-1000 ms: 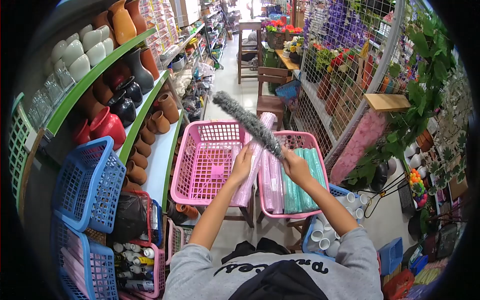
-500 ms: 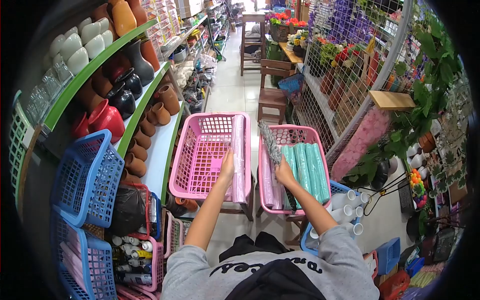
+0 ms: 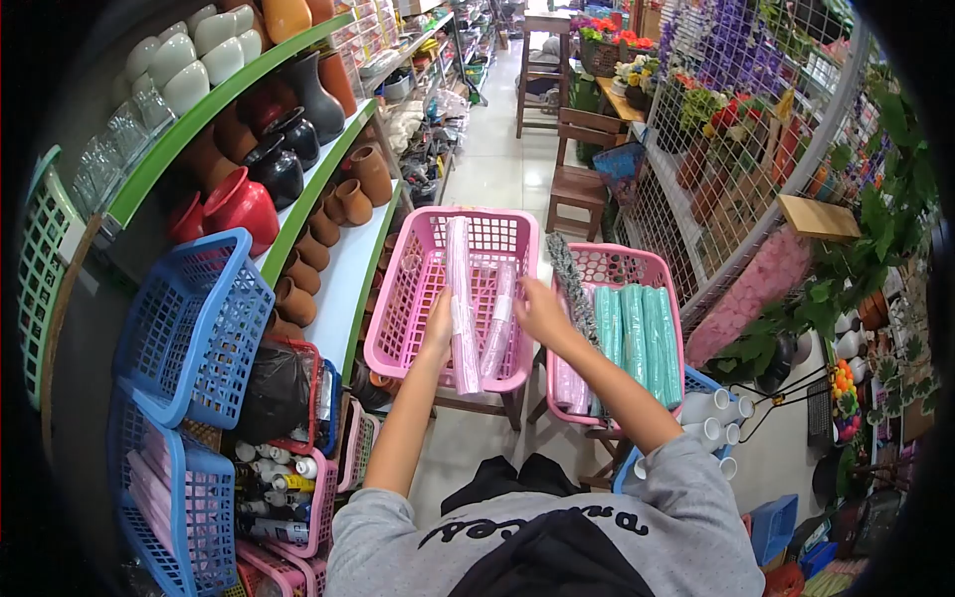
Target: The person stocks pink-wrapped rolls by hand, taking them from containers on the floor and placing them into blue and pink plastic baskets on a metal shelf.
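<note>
My left hand (image 3: 439, 323) grips a long pink plastic-wrapped roll (image 3: 461, 298) above the left pink basket (image 3: 386, 328). A second pink roll (image 3: 498, 323) lies slanted inside that basket. My right hand (image 3: 542, 313) is at the basket's right rim, beside this second roll; its fingers are curled, and whether they hold anything cannot be made out. The right pink basket (image 3: 669, 269) holds several teal wrapped rolls (image 3: 634, 343) and pink rolls (image 3: 570, 388) at its left. A grey fuzzy duster (image 3: 572, 284) leans along its left side.
Both baskets rest on wooden stools. Green-edged shelves (image 3: 328, 179) with vases stand left, above blue baskets (image 3: 189, 338). A wooden chair (image 3: 577, 184) is ahead, a wire mesh rack (image 3: 741, 149) at right. White cups (image 3: 704, 408) sit in a blue basket at lower right.
The left roll has moved leftward over the basket with my left hand. My right hand has left the duster and moved to the left basket. A second pink roll now shows there. The view has shifted.
</note>
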A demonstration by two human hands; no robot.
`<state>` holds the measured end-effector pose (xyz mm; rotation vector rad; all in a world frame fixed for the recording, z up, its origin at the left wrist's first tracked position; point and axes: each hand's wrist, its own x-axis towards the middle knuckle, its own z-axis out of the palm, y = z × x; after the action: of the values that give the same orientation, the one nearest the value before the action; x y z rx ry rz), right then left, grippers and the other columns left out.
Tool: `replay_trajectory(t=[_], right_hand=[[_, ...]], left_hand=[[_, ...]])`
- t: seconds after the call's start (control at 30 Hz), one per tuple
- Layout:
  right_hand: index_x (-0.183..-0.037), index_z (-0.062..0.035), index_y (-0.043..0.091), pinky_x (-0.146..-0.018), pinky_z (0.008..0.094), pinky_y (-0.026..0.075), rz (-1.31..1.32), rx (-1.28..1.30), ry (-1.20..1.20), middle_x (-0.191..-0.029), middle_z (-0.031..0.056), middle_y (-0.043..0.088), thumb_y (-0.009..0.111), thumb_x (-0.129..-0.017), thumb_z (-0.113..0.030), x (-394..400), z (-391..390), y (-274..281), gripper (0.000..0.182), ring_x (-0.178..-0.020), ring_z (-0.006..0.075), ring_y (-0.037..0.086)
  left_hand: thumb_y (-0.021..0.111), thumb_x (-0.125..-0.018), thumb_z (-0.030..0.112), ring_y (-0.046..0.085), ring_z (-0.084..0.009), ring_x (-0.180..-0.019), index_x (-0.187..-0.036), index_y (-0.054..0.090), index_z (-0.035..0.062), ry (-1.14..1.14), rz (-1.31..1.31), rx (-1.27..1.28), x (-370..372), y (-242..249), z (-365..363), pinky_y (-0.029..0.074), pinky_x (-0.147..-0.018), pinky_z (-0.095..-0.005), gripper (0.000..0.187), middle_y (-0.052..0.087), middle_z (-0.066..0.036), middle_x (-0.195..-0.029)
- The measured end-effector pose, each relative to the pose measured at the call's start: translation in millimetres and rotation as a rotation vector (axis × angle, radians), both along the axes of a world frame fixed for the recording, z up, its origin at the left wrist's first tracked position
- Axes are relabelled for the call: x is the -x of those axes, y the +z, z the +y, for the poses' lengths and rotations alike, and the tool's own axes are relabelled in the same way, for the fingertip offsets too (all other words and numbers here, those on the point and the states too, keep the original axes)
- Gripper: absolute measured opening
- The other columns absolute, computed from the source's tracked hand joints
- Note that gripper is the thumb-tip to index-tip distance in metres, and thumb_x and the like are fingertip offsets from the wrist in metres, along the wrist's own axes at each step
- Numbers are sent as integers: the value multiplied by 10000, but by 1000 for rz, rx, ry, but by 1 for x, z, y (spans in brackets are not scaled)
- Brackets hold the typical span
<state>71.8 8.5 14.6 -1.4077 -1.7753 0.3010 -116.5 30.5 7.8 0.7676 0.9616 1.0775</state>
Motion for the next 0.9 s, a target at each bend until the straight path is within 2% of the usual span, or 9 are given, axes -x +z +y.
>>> replay_trajectory(t=[0.1,0.17,0.23,0.27,0.3,0.4,0.63,0.77,0.9], right_hand=[[-1151,76,365,-839,425,416,-158,484,55,-1066,281,484,543,-704,-89,41,25,-23,509,-966,431,489],[-1206,83,304,-846,437,411,-167,630,-18,-1164,306,384,539,-712,-104,57,47,-62,578,-1001,453,459],[-1260,91,242,-853,449,407,-174,775,-94,-1261,331,284,536,-720,-119,69,64,-84,650,-1037,475,429],[-1297,29,77,-878,421,400,-299,921,-127,-1263,350,249,570,-724,-201,74,69,-90,791,-1050,456,437],[-1334,-33,-88,-904,393,393,-426,1068,-161,-1265,369,214,604,-728,-282,77,74,-92,954,-1062,437,446],[-1312,-77,-206,-901,416,390,-555,1136,-126,-1274,397,130,616,-721,-282,80,81,-107,1033,-1070,474,418],[-1329,-107,-175,-879,410,406,-254,1011,-262,-1267,404,148,651,-695,-242,66,74,-131,1050,-1016,466,466],[-1322,-43,-148,-830,387,439,-151,982,-218,-1164,369,369,691,-654,-229,57,77,-93,1088,-987,401,509],[-1245,-19,133,-717,368,483,357,866,-103,-1018,215,481,591,-718,-201,56,74,-65,722,-864,277,548]], left_hand=[[408,-887,361,537,-124,-572,-966,522,62,3,-53,-19,12,11,-3,455,-528,-258,330,558,-45,-684],[440,-882,323,563,-125,-644,-1007,515,48,-38,-73,-59,28,-7,5,471,-568,-259,311,580,-54,-771],[466,-876,278,522,-134,-873,-1153,438,-7,-8,-40,-19,38,-15,10,418,-765,-262,398,543,-78,-975],[487,-865,273,485,-165,-998,-1225,364,-35,-5,-50,-11,44,-25,15,379,-854,-277,490,500,-117,-1105],[487,-865,273,485,-165,-998,-1225,364,-35,-3,-48,-11,47,-32,18,379,-854,-277,490,500,-117,-1105],[469,-877,247,542,-130,-882,-1124,466,16,111,-26,4,50,-43,24,439,-760,-263,338,558,-73,-1002],[444,-884,225,552,-125,-760,-1047,492,24,106,-65,26,49,-37,26,455,-677,-245,263,569,-52,-872],[427,-881,284,558,-152,-609,-986,511,31,-21,-162,108,55,-36,35,485,-564,-283,287,573,-72,-732],[425,-876,252,568,-173,-729,-1043,488,7,-47,-194,104,63,-36,42,484,-651,-307,303,573,-91,-831]])
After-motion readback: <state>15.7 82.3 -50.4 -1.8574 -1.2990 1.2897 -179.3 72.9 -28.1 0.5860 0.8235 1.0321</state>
